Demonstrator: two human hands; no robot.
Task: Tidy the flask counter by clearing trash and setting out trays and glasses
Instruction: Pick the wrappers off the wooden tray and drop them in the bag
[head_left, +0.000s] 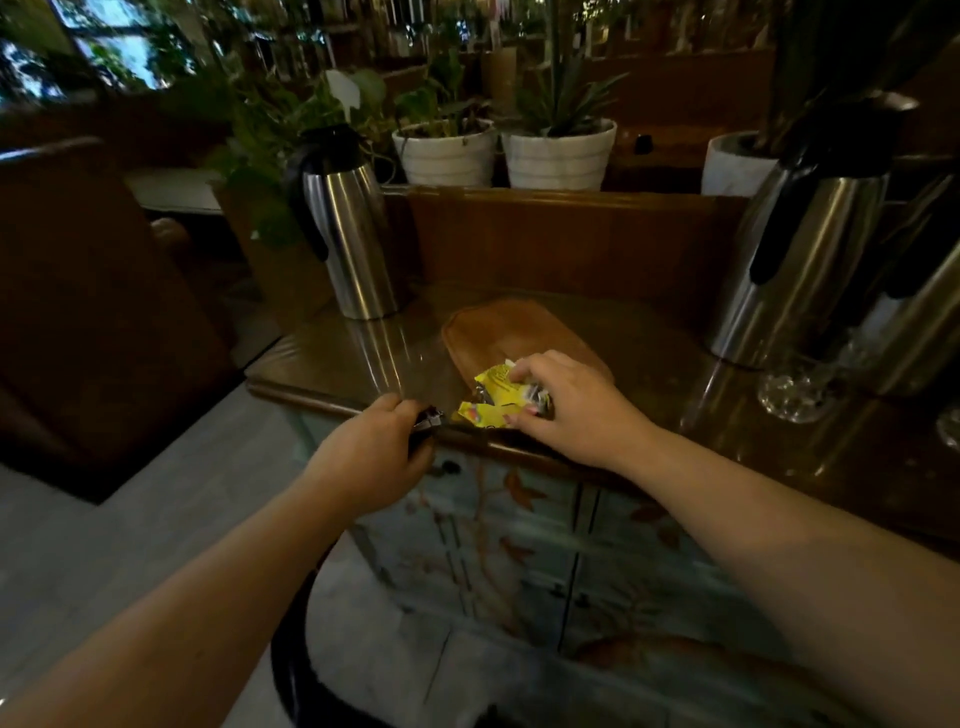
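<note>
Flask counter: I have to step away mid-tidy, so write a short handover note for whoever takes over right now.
Left hand: closed on a small dark wrapper at the counter's front edge.
Right hand: fingers gripping the crumpled yellow wrappers, which lie on the near end of the brown tray.
Flasks: one at the back left, two more on the right. A glass stands by the right flasks.
Done: trash is being gathered; one tray is on the counter.
Left: carry the wrappers off, clear the tray, set out trays and glasses.
</note>
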